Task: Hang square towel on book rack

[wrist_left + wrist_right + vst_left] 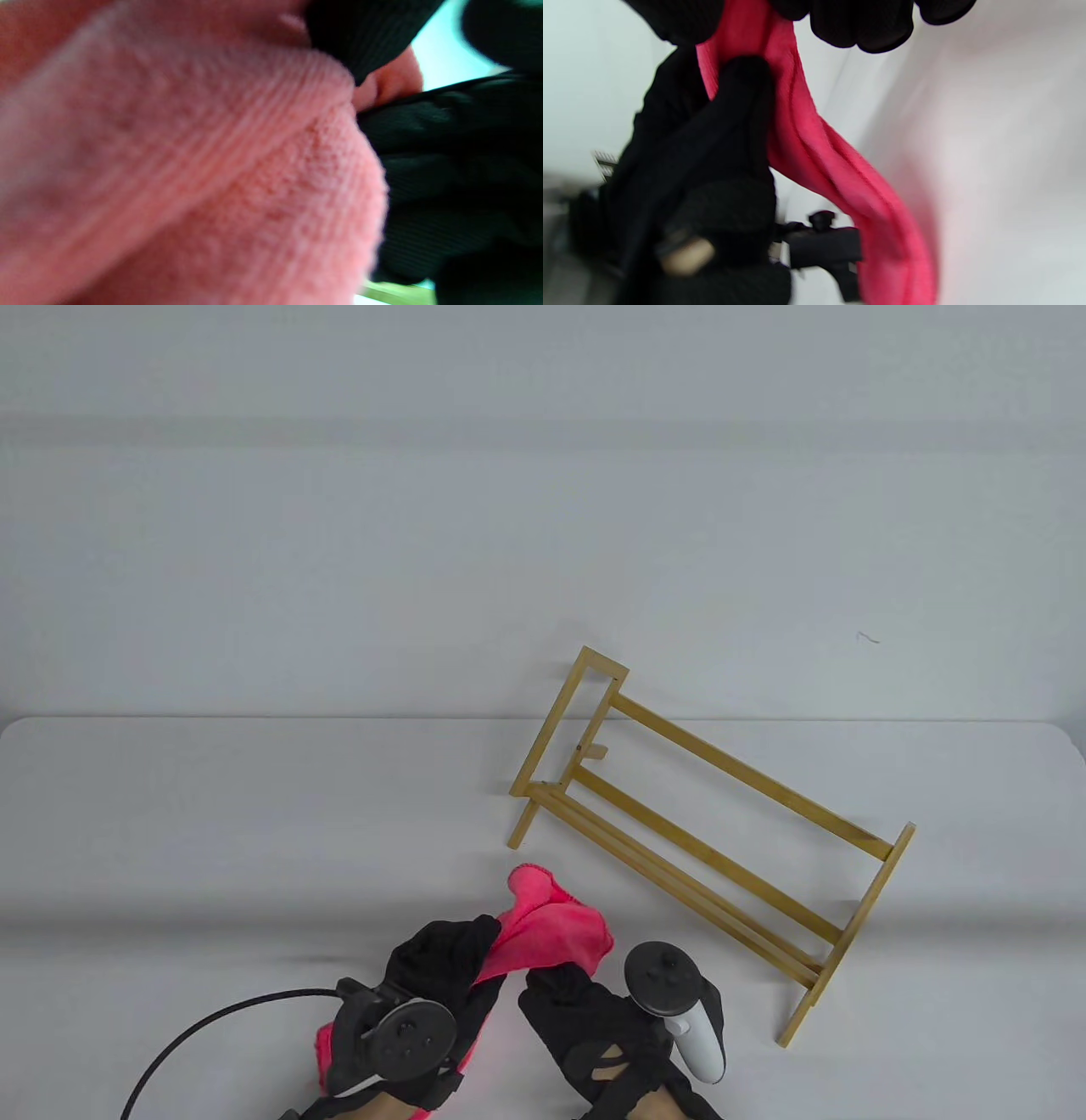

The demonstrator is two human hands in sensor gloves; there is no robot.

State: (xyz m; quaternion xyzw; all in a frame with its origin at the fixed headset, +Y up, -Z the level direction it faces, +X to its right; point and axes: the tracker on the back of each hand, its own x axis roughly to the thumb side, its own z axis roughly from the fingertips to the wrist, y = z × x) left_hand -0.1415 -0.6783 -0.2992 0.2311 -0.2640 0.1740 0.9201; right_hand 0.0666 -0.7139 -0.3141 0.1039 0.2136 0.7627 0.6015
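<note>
We see the left hand low at the near edge of the surface, its gloved fingers curled around the pink square towel. In the left wrist view the towel fills nearly the whole picture, blurred and very close, with the dark fingers pressed against its folded edge, so this hand holds the cloth. The tracker strapped to its back faces the camera, and a black cable curves away from it toward the near left.

Just beside it, the right hand also grips the towel: in the right wrist view its fingers close over the top of the cloth, which hangs down from them in a long, folded band. The left hand shows in that same view, clasping the band lower down. The right hand carries its own tracker, black on top with a white handle.

Between and above the two hands, a bunched part of the towel rises in a loose peak, while another part shows beneath the left hand at the near edge. We cannot tell whether that lower part touches the surface.

The wooden book rack stands farther back and to the right, set at a slant, near the towel but apart from it. Its rails are bare.
</note>
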